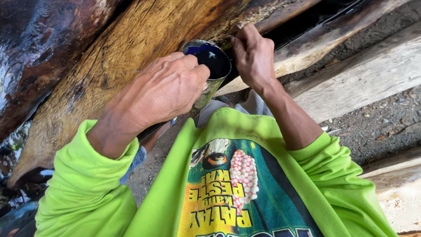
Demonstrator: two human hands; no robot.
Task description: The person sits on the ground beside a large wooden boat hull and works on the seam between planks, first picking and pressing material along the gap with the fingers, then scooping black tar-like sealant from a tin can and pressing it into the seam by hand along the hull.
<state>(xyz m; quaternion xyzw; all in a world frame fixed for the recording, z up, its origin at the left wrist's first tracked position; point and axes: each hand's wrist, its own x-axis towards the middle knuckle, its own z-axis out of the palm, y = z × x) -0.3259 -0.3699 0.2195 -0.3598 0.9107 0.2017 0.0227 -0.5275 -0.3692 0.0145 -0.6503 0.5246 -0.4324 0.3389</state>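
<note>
Beside the big weathered log [131, 48] that slants across the upper left, a small metal can [210, 66] of dark, glossy liquid is held up close to the wood by the left hand [162, 92]. That hand's fingers [195, 70] are wrapped around the can's near side and rim, clasped firmly on it, so the can sits partly hidden behind the knuckles with its open mouth tilted toward the viewer. Just to the right of the can, the right hand [254, 55] reaches up with its fingers pinched together at the can's far rim; a thin tool may be between them, but it is too hidden to tell. Bright green sleeves [83, 184] frame the lower view, and pale planks [364, 74] lie on gravelly ground to the right of the can. Judging from the tilt, the dark liquid could slop over the rim onto the fingers or shirt if the can leans further.
</note>
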